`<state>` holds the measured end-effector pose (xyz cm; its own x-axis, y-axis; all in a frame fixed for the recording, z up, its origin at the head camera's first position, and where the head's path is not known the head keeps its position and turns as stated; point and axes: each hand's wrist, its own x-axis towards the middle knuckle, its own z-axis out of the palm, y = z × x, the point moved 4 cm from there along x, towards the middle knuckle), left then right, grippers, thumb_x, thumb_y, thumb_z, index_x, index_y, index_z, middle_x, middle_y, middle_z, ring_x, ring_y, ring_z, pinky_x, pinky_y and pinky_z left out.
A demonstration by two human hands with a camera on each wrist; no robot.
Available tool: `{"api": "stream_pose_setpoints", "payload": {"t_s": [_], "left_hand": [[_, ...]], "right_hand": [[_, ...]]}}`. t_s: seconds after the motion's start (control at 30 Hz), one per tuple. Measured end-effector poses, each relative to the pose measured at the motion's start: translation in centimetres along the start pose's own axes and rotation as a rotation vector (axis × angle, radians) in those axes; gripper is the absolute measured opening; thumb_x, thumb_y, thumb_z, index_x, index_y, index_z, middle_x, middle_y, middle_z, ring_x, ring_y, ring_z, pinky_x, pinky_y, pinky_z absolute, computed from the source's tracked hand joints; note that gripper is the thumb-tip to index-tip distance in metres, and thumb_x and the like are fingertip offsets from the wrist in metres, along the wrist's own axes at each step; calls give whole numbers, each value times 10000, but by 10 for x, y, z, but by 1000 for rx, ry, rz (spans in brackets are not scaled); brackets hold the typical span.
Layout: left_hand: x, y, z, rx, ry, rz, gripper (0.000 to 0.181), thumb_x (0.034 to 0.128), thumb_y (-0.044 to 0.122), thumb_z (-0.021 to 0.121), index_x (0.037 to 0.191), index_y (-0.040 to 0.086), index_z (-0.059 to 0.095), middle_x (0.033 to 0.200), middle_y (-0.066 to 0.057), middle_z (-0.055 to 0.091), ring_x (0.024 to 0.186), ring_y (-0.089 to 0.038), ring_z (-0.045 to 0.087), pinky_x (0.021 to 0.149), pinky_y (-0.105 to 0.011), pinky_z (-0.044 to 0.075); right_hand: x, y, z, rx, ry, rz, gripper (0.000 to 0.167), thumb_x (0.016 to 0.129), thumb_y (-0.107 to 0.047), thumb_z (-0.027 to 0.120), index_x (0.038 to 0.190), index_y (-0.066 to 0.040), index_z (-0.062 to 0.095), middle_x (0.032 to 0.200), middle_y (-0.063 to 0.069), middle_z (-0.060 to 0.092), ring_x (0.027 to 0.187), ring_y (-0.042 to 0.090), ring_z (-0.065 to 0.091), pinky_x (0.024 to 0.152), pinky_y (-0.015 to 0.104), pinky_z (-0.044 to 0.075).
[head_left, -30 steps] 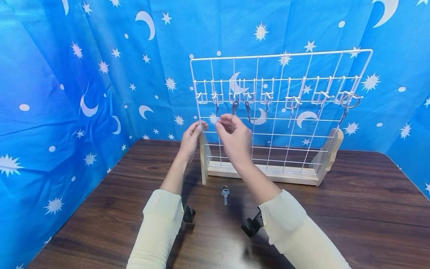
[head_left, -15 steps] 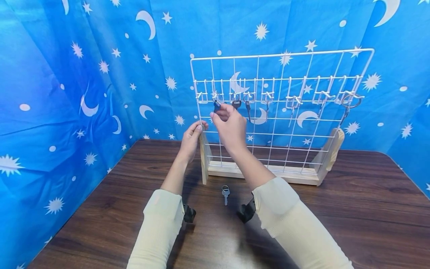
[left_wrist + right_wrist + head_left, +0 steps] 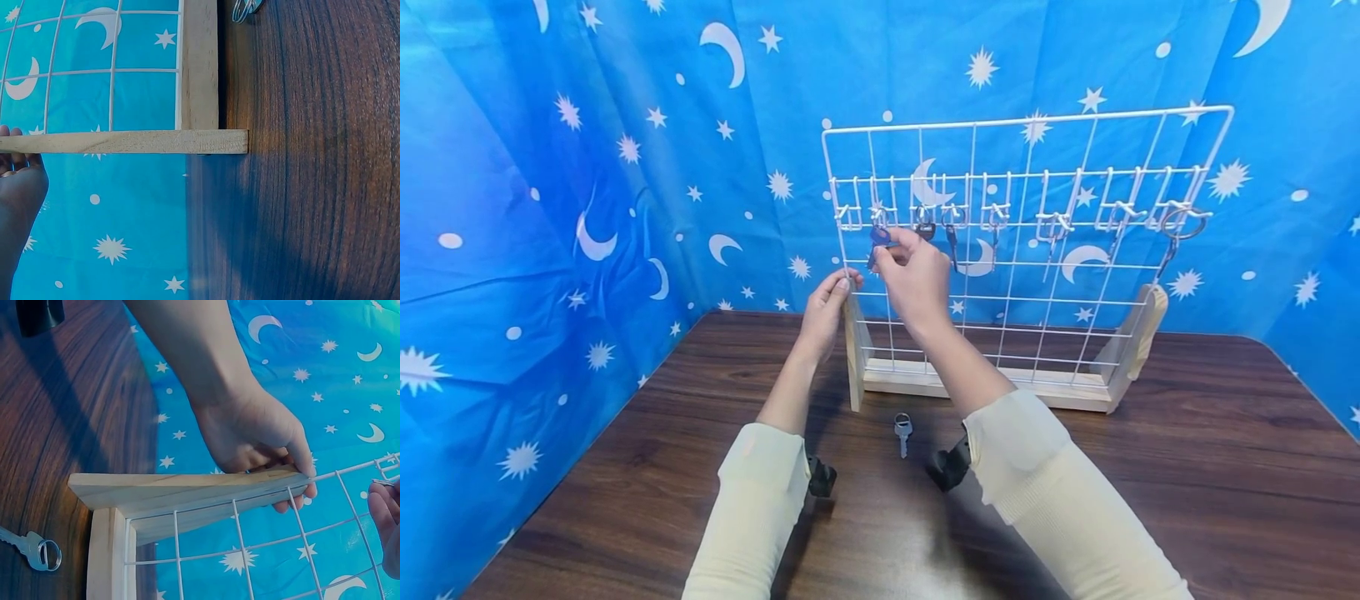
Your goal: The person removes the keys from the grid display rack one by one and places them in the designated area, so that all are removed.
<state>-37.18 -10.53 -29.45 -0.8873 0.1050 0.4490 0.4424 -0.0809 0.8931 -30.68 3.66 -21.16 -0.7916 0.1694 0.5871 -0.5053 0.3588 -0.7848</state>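
The right hand (image 3: 921, 282) pinches a dark key (image 3: 879, 239), perhaps hung from the hook (image 3: 892, 200) just above the grip; lower left, the left hand (image 3: 823, 313) clasps a wooden upright (image 3: 853, 358).

Desk (image 3: 700, 458): dark wood grain, smooth, faintly glossy toward the near edge. Grid (image 3: 1030, 119): smooth white wire, set in a base (image 3: 1037, 395) and side panel (image 3: 855, 358) of pale, matt wood. Key (image 3: 903, 430): smooth grey metal. Curtain (image 3: 767, 125), beyond the far edge: creased cloth. Sleeves (image 3: 748, 508): matt cloth.

The head view looks forward and down; both nearer, sideways wrist views share the left wooden upright (image 3: 144, 142).
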Motion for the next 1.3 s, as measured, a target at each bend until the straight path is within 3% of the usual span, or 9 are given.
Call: {"api": "stream_pose_setpoints", "payload": {"t_s": [0.2, 0.57, 1.3], "left_hand": [[0, 0, 0, 5, -7, -7, 352, 1007, 153, 377, 1231, -104, 466, 1189, -226, 542, 1171, -270, 490, 1020, -328, 337], [0, 1, 1, -16, -3, 1, 320, 1005, 124, 369, 1203, -103, 477, 1219, -320, 483, 1160, -292, 487, 1014, -317, 341], [0, 1, 1, -20, -4, -7, 340, 1004, 115, 368, 1233, -120, 453, 1229, -283, 506, 1174, -305, 482, 1019, -310, 336]], "right_hand": [[-5, -2, -2, 29, -6, -29, 243, 892, -122, 603, 1118, -48, 655, 818, 71, 696, 779, 154, 665, 664, 265, 535], [-15, -7, -7, 125, 6, -36, 220, 878, -97, 600, 1082, -44, 663, 767, 66, 682, 714, 141, 647, 631, 278, 522], [-23, -20, -15, 165, 26, -116, 228, 877, -81, 591, 1090, -41, 661, 753, 63, 676, 676, 134, 633, 573, 257, 486]]}}
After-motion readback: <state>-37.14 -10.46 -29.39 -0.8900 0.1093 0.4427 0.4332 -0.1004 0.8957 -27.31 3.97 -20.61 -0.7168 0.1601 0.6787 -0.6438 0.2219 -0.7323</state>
